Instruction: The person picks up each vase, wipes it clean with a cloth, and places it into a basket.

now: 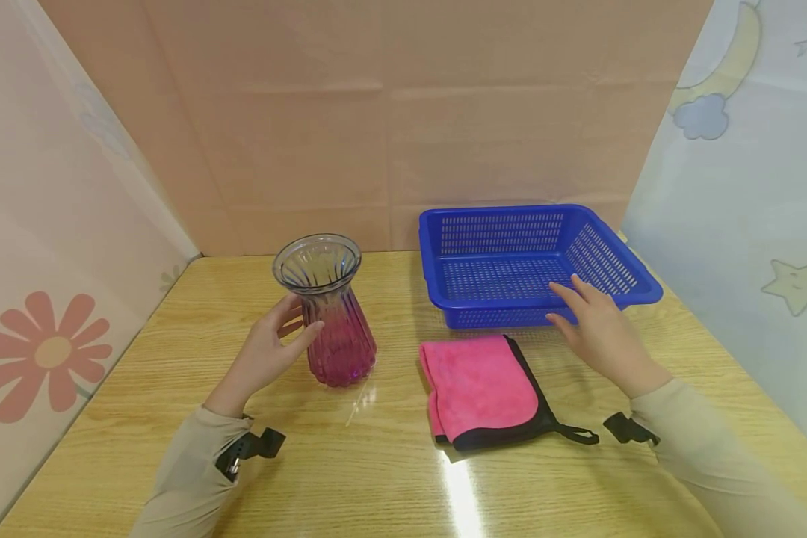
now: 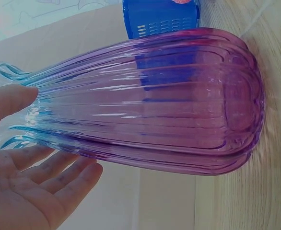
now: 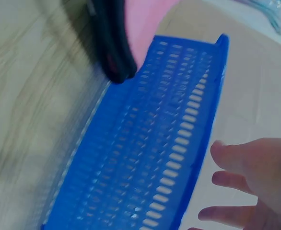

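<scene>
A ribbed glass vase (image 1: 339,329), grey-blue at its flared mouth and purple-pink below, stands upright on the table. My left hand (image 1: 269,347) is at its left side, thumb in front of the neck and fingers behind; firm contact cannot be made out. In the left wrist view, those fingers (image 2: 73,179) stay loosely extended along the vase (image 2: 179,103). Over the near right part of a blue plastic basket (image 1: 444,305) hovers my right hand (image 1: 605,336), fingers spread and holding nothing. A folded pink cloth (image 1: 484,388) with black edging and a loop lies before the basket.
The wooden table (image 1: 350,478) backs onto a plain brown sheet (image 1: 296,134). Pale printed panels rise along both sides, with a flower (image 1: 52,351) on the left and a star (image 1: 799,286) on the right.
</scene>
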A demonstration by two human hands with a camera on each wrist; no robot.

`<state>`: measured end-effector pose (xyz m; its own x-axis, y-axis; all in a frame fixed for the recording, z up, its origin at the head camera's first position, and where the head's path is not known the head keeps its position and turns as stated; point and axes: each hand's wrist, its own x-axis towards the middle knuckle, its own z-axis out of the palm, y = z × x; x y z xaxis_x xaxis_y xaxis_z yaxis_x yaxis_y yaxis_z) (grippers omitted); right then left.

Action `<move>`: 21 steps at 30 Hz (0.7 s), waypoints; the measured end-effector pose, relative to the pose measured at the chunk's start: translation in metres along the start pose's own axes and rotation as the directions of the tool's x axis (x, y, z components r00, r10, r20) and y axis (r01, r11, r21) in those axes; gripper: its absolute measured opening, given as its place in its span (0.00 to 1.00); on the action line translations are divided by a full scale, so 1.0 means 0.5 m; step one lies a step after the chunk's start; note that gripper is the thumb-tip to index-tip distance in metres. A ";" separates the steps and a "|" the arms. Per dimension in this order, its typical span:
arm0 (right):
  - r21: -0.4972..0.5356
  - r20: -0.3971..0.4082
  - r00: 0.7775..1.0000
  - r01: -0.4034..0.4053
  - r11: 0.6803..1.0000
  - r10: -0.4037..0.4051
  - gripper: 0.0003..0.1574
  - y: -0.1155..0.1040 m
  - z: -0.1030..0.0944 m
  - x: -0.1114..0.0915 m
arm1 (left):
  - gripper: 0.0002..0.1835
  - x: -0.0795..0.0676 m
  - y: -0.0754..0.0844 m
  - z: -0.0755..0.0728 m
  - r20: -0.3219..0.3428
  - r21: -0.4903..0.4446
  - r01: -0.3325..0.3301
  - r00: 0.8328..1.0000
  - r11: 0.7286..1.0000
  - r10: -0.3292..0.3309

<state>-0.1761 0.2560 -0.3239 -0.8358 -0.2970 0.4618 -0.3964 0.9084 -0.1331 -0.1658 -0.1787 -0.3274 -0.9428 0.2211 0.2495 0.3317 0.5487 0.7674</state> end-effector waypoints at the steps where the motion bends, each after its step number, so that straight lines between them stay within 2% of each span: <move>1: -0.002 0.001 1.000 -0.006 1.000 0.006 0.29 0.005 0.002 -0.001 | 0.32 0.000 -0.001 0.000 0.000 -0.001 0.002 1.000 1.000 -0.002; 12: -0.038 0.042 0.997 -0.066 0.997 0.068 0.24 0.043 0.017 -0.005 | 0.33 0.001 -0.002 0.002 0.005 -0.024 0.010 1.000 1.000 -0.010; 18: -0.043 -0.011 0.999 -0.047 0.998 0.047 0.19 0.044 0.026 -0.004 | 0.33 0.000 0.000 0.002 0.004 -0.018 0.009 1.000 1.000 -0.009; 21: -0.045 -0.015 0.998 -0.066 0.997 0.065 0.19 0.043 0.028 -0.003 | 0.33 0.001 -0.002 0.002 0.001 -0.021 0.006 1.000 1.000 -0.006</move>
<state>-0.1887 0.2719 -0.3399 -0.8541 -0.2330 0.4651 -0.3230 0.9383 -0.1232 -0.1663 -0.1781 -0.3286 -0.9447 0.2185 0.2445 0.3254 0.5329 0.7811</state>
